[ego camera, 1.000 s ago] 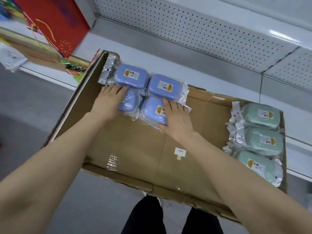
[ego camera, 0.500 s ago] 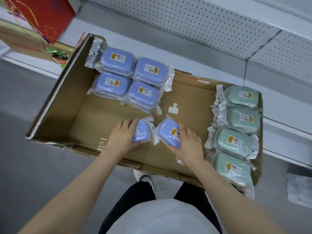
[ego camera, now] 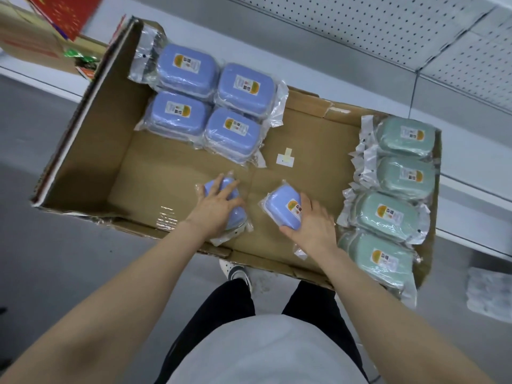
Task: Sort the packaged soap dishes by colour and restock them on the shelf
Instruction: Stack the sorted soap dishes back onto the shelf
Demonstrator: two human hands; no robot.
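Note:
A flat open cardboard box (ego camera: 171, 173) holds packaged soap dishes. Several blue ones (ego camera: 210, 106) lie grouped at its far left, and several green ones (ego camera: 396, 195) run in a column down its right side. My left hand (ego camera: 219, 206) grips a blue soap dish (ego camera: 235, 214) from above, low over the box's near edge. My right hand (ego camera: 313, 223) grips another blue soap dish (ego camera: 285, 206), tilted on its side, just left of the green column. Both dishes are in clear plastic wrap.
Beyond the box stands a white shelf (ego camera: 346, 67) with a perforated back panel (ego camera: 388, 26). A red gift bag (ego camera: 66, 12) and a brown box sit at the far left. My legs and a shoe (ego camera: 238, 273) are under the box's near edge.
Both hands drew a blue soap dish each from the blue group back to the box's near edge. Over the last half second they barely moved and the dishes drew slightly apart.

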